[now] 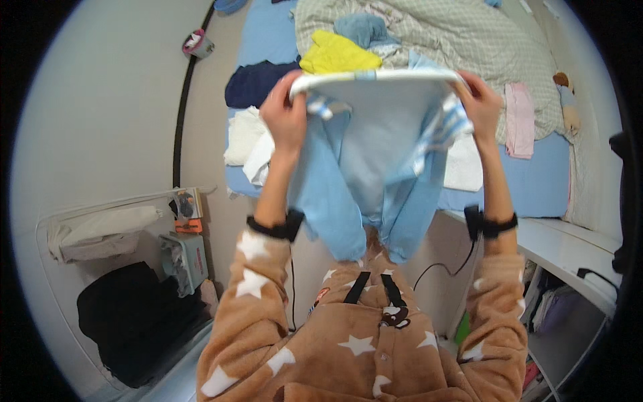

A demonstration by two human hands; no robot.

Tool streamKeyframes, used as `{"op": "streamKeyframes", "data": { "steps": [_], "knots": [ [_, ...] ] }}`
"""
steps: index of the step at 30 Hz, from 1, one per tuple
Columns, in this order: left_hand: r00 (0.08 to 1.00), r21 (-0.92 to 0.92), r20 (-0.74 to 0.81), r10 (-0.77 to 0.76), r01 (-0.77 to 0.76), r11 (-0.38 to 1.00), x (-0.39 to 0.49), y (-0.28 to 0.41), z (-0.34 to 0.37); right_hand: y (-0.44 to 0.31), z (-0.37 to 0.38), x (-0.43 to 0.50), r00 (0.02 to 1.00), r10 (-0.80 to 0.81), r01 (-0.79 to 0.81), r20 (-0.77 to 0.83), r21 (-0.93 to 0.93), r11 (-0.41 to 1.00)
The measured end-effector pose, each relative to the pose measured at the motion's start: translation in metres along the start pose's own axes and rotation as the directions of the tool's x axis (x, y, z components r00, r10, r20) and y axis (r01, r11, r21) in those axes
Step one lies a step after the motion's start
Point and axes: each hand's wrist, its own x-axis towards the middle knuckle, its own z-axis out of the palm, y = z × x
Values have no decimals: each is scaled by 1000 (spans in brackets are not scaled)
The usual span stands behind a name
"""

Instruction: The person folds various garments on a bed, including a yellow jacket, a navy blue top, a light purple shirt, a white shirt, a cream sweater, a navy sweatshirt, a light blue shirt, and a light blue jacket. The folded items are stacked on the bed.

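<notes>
A light blue long-sleeved garment (pixel 326 181) with blue-and-white striped parts hangs stretched between my two hands, its lower ends reaching down before my legs. My left hand (pixel 285 113) grips one end of its white upper edge. At the other end of that edge, my right hand (pixel 479 103) is closed on the cloth. Just beyond the garment, a yellow cloth (pixel 339 54) lies on the bed, with a dark navy folded cloth (pixel 258 83) to its left. White cloths (pixel 246 138) rest near my left forearm, and another white cloth (pixel 462 163) shows beside my right wrist.
The bed (pixel 537 178) carries a checked quilt (pixel 467 37), a folded pink cloth (pixel 519 120) and a doll (pixel 567 103). At left stand a drying rack (pixel 100 213) with hung cloths and a small bin (pixel 200 46). A white shelf unit (pixel 557 246) is at right; a black cable (pixel 447 271) hangs nearby.
</notes>
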Motion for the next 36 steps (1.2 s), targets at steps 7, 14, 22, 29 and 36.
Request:
{"op": "streamKeyframes", "data": {
  "steps": [7,14,22,29,36],
  "knots": [
    [867,556,299,-399,182,811,-32,-252,62,229,157,-2,917,272,-251,292,-107,962],
    [515,787,211,-831,415,457,-285,-269,65,276,265,-295,-115,739,-894,663,-393,213],
    [692,725,207,-692,367,583,-287,-292,-48,252,309,-365,-415,777,-855,473,89,-510],
    [574,683,-174,-800,656,322,-294,-298,-83,273,326,-392,-386,877,-479,286,750,-455],
    [-189,-55,-333,-924,982,-182,-385,-287,-6,299,294,-415,-160,869,-703,469,564,-434]
  ]
}}
